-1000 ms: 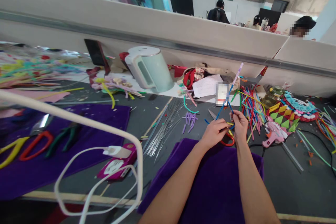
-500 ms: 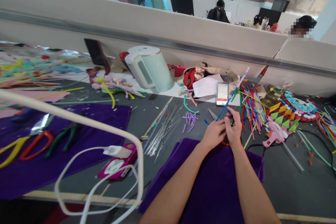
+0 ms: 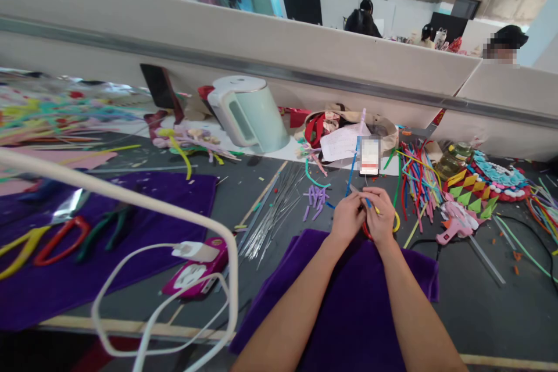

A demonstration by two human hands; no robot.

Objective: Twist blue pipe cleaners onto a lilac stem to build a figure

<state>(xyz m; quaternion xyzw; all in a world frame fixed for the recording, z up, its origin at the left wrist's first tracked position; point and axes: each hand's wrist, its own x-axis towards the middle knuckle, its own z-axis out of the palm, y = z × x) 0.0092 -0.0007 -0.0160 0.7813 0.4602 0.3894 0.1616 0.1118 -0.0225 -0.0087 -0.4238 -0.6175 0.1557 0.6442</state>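
My left hand [image 3: 347, 218] and my right hand [image 3: 378, 214] meet over the folded purple cloth [image 3: 300, 261], fingers closed together in a pinch. Between them is a blue pipe cleaner [image 3: 352, 167], one end standing up from the fingers and ending in a light purple piece [image 3: 363, 121]. A short blue bit also shows at the right fingertips. Beneath the hands lies a pair of scissors [image 3: 397, 220], its yellow and red handles partly covered. Short purple pieces [image 3: 317, 200] lie left of my hands. Just beyond stands a phone [image 3: 369, 164].
Silver wires [image 3: 272, 215] and a pink power bank [image 3: 196, 270] with a white cable lie left. A kettle [image 3: 261, 116] stands behind. Right are bundled pipe cleaners [image 3: 421, 180], a pink glue gun [image 3: 455, 221] and a glass jar [image 3: 454, 160]. More scissors [image 3: 61, 241] lie far left.
The upright end of the blue pipe cleaner has swung from leaning right to nearly vertical, farther left. My right hand has come down slightly, and more of the yellow scissor handle shows.
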